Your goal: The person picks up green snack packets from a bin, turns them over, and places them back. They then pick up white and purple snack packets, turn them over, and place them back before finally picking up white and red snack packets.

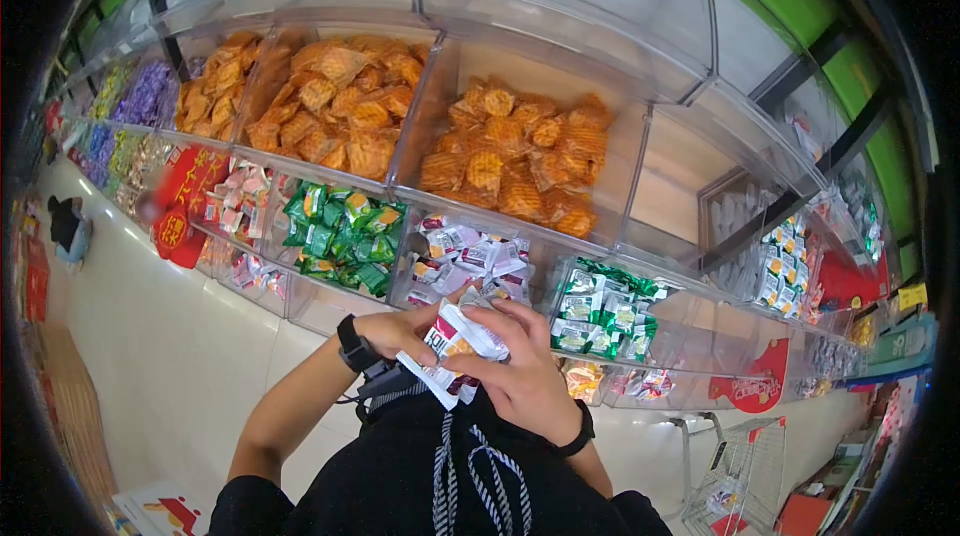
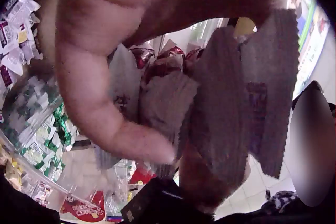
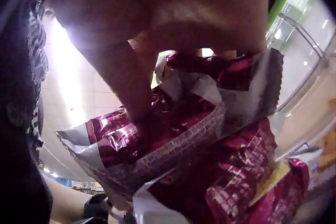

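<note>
Orange snack bags (image 1: pixel 520 151) fill the rack's (image 1: pixel 560 11) bigger bins. Head view: smaller bins run along its near edge, with green packets (image 1: pixel 345 231) left of the pale packets (image 1: pixel 480 251) and green-and-white ones (image 1: pixel 605 311) to the right. Sorted by wrapper, dividers presumably there to stop the kinds mixing. Held bundle (image 1: pixel 462 341) is at the near edge, in front of the pale packets, close to the person's chest. Left hand (image 1: pixel 390 331) grips its left side, thumb on the near face. Right hand (image 1: pixel 515 366) grips the other side, fingers over the wrappers. Two-sided hold probably because loose, slick packets would slide out of one hand. Cart (image 1: pixel 740 466) stands on the floor, lower right, away from the rack.

Left wrist view: left hand's fingers curl round the bundle, one fingertip (image 2: pixel 163 150) pressing on a wrapper. Crimped ends (image 2: pixel 275 98) sit side by side, roughly upright, so a curled finger can likely pen them in. Exact count: can't tell.

Right wrist view: right hand reaches over maroon wrappers, a digit down against one, gripping from above. Packets overlap at different angles, so the grip probably relies on squeezing the stack together. Far fingertips hidden.
</note>
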{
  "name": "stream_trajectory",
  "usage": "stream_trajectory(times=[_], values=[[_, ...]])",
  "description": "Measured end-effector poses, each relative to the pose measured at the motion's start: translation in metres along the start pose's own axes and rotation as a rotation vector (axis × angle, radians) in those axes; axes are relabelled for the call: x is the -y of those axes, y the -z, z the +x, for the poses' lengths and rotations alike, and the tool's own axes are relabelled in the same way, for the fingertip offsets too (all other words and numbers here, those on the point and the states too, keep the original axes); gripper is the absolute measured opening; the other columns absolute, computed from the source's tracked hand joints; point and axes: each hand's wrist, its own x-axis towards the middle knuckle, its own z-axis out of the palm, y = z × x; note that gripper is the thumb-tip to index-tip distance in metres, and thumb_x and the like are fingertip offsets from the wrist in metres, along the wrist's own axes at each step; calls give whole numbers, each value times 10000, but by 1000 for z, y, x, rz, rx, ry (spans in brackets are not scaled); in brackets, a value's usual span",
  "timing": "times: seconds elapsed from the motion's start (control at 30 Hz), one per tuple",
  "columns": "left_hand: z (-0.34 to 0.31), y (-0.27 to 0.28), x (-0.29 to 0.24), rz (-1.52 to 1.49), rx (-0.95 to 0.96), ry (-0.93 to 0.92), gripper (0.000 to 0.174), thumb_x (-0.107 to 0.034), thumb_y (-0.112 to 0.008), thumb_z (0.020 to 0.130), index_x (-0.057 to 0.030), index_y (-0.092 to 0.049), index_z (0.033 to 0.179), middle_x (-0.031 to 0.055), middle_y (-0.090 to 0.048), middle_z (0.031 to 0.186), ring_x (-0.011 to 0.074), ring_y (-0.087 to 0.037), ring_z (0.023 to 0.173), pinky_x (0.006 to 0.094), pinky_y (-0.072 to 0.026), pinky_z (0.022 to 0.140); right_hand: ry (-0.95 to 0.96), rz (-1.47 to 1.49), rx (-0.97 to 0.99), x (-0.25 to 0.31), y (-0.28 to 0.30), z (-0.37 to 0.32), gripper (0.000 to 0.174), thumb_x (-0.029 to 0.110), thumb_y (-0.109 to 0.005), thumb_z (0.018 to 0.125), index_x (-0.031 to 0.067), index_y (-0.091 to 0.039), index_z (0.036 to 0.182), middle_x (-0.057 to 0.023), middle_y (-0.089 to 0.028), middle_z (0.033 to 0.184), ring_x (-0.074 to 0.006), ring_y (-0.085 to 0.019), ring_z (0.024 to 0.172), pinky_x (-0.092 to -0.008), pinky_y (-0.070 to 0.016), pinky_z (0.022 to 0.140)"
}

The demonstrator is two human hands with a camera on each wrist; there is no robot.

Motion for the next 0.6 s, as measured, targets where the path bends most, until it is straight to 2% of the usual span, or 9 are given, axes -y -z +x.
stream_trajectory(times=[0.07, 0.1, 0.13, 0.2, 0.33, 0.43, 0.47, 0.53, 0.6], values=[[3, 5, 9, -153, -13, 13, 880, -152, -729, 528, -4, -259, 1258, 137, -436, 1184, 239, -436, 1093, 362, -330, 932, -35, -15, -20, 1, 1, 1, 369, 0, -613, 581, 200, -623, 891, -73, -441, 1155, -326, -374, 1049, -406, -326, 882], [4, 10, 16, -235, 37, -11, 835, -122, -701, 580, -36, -235, 1267, 122, -459, 1146, 208, -497, 1008, 339, -413, 856, -43, -23, -32, -1, 0, 1, 369, 0, -613, 581, 200, -623, 891, -73, -441, 1155, -326, -374, 1049, -406, -326, 882], [6, 13, 23, -228, 48, 1, 835, -122, -701, 580, -36, -235, 1267, 122, -459, 1146, 208, -497, 1008, 339, -413, 856, -54, 6, -83, -3, -1, 0, 361, 12, -630, 583, 180, -620, 902, -86, -442, 1149, -322, -385, 1041, -401, -329, 877], [9, 16, 32, -313, 59, -57, 723, -149, -695, 588, -1, -339, 1200, 115, -519, 1067, 215, -534, 953, 340, -432, 834, -76, 26, -149, -4, -1, -1, 357, 23, -648, 585, 159, -618, 914, -99, -443, 1143, -318, -396, 1034, -396, -331, 872], [17, 11, 33, -318, 168, -70, 738, -181, -715, 568, 16, -361, 1185, 132, -518, 1090, 235, -523, 990, 356, -418, 854, -189, 126, -322, -3, -2, -13, 332, 43, -669, 613, 75, -593, 934, -141, -443, 1124, -291, -437, 1016, -366, -348, 862], [28, -6, 17, -318, 149, -143, 906, -230, -745, 480, 20, -296, 1227, 158, -454, 1165, 249, -469, 1061, 360, -338, 937, -355, 372, -864, -2, -10, -21, 246, -34, -586, 667, 17, -564, 907, -166, -460, 1091, -241, -471, 976, -329, -378, 829], [31, -14, 11, -343, 126, -187, 939, -235, -743, 472, 18, -270, 1242, 165, -423, 1198, 250, -443, 1090, 361, -313, 958, -363, 347, -900, -3, -9, -21, 246, -34, -586, 667, 17, -564, 907, -166, -460, 1091, -241, -471, 976, -329, -378, 829], [39, -16, 4, -346, 92, -222, 938, -235, -742, 472, 15, -269, 1243, 161, -422, 1199, 249, -442, 1090, 359, -315, 956, -569, 383, -1214, -5, -4, -26, 237, -50, -572, 667, 1, -534, 895, -153, -462, 1088, -218, -458, 988, -307, -374, 837], [43, -9, 1, -341, 35, -262, 938, -235, -740, 472, 12, -269, 1244, 157, -420, 1200, 248, -441, 1090, 358, -317, 954, -610, 383, -1292, -12, -3, -41, 252, -72, -550, 666, 4, -515, 904, -145, -457, 1087, -204, -452, 991, -293, -372, 837]])
